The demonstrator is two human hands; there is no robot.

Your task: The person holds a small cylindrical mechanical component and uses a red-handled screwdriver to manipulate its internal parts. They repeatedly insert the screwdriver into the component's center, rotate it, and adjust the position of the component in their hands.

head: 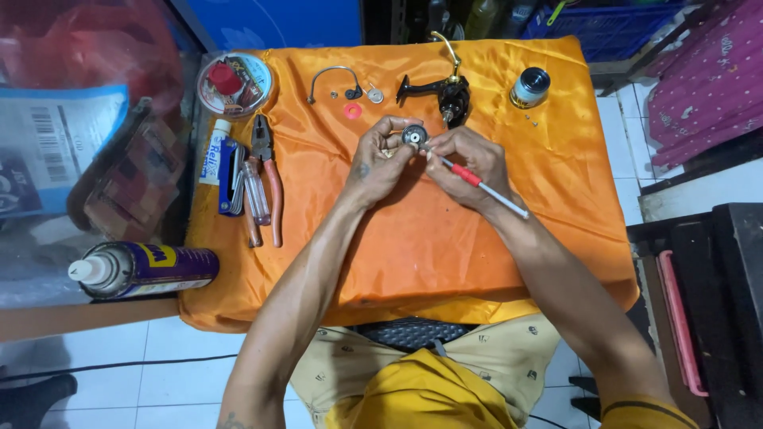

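A small round reel part (413, 136) is gripped by the left hand (380, 163) near the surface's far edge; a red-handled screwdriver (477, 180), pinched in the right hand (469, 159), is seemingly being seated, steadiness being needed next

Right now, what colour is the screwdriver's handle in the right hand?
Red and white, on the screwdriver in the right hand; head view.

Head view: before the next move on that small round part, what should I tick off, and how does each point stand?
1. Left hand holds the small round part: ok.
2. Right hand holds the red-handled tool: ok.
3. Tool tip seated on the part: cannot tell, fingers hide it.
4. Pink washer lies apart on the orange cloth: ok.
5. Reel body stands apart from both hands: ok.
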